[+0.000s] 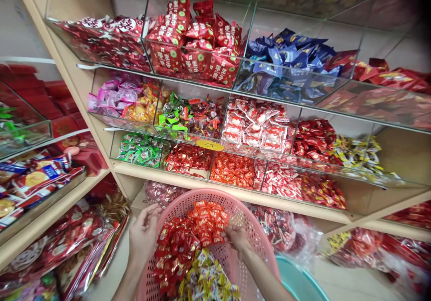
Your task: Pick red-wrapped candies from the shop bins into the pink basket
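Left hand (144, 222) half-curled at the pink basket's (259, 229) rim, right hand (237, 238) narrowed beside orange sweets (208, 220) between them; grips unclear. Seemingly sorting sweets; next calls for light fingertips.

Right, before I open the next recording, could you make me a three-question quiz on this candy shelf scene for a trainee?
1. Which of the person's hands is nearer the orange-wrapped sweets in the pink basket?
2. True or false: in the basket, the yellow-wrapped sweets lie farther from the shelves than the orange-wrapped ones.
3. Which number is on the oval yellow label? a) 30 b) 15 c) 48

Key:
1. The right hand
2. True
3. b
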{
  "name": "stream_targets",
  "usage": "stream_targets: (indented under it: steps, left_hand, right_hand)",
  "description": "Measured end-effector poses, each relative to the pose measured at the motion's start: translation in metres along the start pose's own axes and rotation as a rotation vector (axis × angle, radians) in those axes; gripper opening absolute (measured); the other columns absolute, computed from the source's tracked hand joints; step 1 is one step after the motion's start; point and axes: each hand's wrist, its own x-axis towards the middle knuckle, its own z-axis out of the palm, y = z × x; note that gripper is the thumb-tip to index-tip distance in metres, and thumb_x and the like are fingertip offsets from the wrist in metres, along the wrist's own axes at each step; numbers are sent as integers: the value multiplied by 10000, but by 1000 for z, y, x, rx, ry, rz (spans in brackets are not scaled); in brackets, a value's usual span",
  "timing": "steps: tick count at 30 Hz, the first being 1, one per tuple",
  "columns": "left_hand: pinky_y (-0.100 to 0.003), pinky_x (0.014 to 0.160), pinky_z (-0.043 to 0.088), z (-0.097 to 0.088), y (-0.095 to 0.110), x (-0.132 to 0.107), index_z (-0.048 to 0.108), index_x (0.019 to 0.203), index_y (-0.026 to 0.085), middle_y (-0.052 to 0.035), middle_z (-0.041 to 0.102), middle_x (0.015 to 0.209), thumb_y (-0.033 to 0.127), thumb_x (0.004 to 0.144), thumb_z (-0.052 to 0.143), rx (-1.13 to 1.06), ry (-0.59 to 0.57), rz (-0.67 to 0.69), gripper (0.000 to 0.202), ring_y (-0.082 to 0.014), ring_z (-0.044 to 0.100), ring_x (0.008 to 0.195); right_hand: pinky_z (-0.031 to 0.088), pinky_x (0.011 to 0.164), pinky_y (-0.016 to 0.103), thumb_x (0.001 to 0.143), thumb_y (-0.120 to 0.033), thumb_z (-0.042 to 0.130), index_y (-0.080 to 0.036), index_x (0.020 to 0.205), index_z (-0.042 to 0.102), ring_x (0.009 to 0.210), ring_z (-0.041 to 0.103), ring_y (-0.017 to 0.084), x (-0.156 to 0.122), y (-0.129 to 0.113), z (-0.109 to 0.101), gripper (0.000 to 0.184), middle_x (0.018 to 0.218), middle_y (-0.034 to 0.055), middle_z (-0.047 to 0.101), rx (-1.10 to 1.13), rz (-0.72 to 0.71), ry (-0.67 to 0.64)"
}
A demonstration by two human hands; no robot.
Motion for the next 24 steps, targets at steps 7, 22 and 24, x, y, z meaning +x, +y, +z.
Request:
stream_targets:
  steps: [7,22,24]
  left_hand:
    - [-330,818,478,2,5,-1,564,1000,163,-98,635,1012,441,732,511,88,-12,-23,389,-213,589,952]
    - [-323,796,484,4,0,-4,588,971,159,-99,633,1020,466,713,509,144,-38,6,408,-219,581,954]
    - [-317,783,488,2,2,-5,596,956,164,-96,637,1008,462,709,512,151,-29,12,397,-217,586,941]
  right_hand:
    - [225,371,207,604,-519,582,-184,488,489,321,342,74,-2,-2,-5,367,369,-29,451,-115,57,-11]
    - [306,716,313,825,-128,367,-147,924,584,880,507,223,36,-182,-59,240,930,138,605,-1625,-816,367]
    - [291,774,354,804,-72,355,-128,949,596,968,467,251,55,-190,-62,287,1018,162,577,-1782,-790,346]
